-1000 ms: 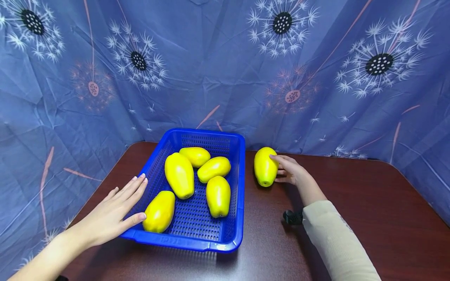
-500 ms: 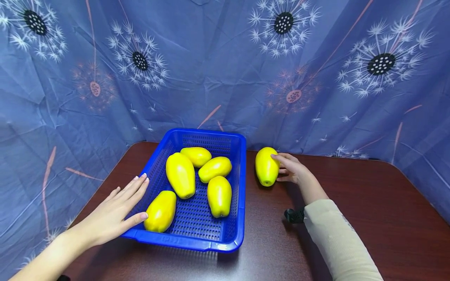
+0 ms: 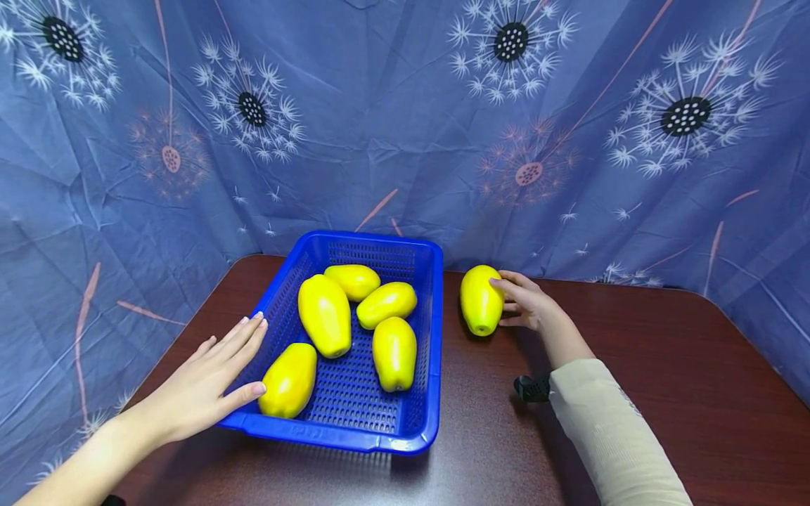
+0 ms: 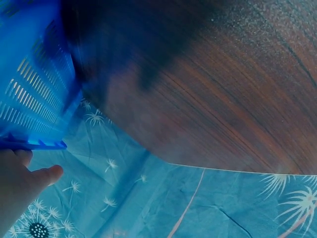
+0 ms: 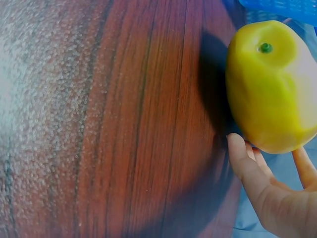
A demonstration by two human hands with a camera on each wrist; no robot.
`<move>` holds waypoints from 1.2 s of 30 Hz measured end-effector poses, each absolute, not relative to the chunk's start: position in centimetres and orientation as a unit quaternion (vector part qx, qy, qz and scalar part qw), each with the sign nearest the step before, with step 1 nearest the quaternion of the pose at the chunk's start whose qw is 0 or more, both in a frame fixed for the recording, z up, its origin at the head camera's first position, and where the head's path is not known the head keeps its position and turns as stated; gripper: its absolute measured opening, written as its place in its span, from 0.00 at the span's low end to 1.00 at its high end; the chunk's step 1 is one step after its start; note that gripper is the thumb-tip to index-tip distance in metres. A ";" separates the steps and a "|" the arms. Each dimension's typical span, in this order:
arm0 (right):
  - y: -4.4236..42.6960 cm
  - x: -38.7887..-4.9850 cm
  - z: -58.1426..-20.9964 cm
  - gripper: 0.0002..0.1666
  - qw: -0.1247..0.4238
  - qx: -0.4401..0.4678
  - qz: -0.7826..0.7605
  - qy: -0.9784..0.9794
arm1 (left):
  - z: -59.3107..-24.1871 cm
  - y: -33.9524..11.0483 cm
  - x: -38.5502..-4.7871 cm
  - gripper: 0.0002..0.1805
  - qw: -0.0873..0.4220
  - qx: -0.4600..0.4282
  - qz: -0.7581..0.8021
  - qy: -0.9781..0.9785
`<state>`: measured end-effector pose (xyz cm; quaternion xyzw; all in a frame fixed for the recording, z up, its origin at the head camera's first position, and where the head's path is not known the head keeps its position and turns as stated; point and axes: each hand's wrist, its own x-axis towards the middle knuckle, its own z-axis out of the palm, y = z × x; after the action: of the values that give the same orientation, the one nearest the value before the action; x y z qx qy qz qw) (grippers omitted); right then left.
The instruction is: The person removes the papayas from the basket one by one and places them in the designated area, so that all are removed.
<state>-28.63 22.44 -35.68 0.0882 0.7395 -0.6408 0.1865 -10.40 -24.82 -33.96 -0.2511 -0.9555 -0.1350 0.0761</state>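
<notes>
Head view, and it's the R hand [image 3: 526, 303] on the lone yellow fruit [image 3: 481, 301], fingers curled agst its R side, one tip over the front, others tucked toward the back; how firm the hold is, can't tell. That fruit's nr the back edge of the bench [image 3: 664, 351], just R of the blue basket [image 3: 329, 437], not touching it, narrower end toward the front edge. R-wrist view backs that up: digits spread apart round the fruit's near end, green dot on its far end, dark shadow on the wood alongside; whether it's fully resting on the bench, can't say. Over to the L hand [image 3: 205, 383]: fingers straight, slightly apart, laid across the basket's L rim, thumb reaching over the front L corner, its tip right by the front-left fruit [image 3: 287, 381]; contact there, can't tell. L-wrist view gives only a bit of that hand, at the basket rim. Inside the basket, 5 yellow fruits in all: that one in the front L corner, a big fruit [image 3: 325, 316] behind it, a back fruit [image 3: 352, 282] nr the far wall, a slanted fruit [image 3: 387, 306] just R of that, and a front-right fruit [image 3: 395, 353] by the R wall. Beige sleeve [image 3: 610, 422] on the R arm, black gadget [image 3: 533, 388] nr its cuff, and blue flowery cloth [image 3: 380, 105] hanging behind the bench's back edge.
</notes>
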 end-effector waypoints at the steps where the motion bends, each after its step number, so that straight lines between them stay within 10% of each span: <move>1: 22.4 -28.6 -35.7 0.46 0.187 0.088 -0.640 0.740 | -33.9 -24.8 -10.4 0.41 0.075 -0.249 -0.135 -0.956; 36: 23.5 -28.2 -31.2 0.46 0.186 0.075 -0.618 0.760 | -33.9 -24.8 -10.5 0.41 0.062 -0.239 -0.141 -0.959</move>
<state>-28.20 23.46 -31.20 0.0752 0.7600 -0.6182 0.1858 -10.51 -24.82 -33.90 -0.2390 -0.9587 -0.1414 0.0620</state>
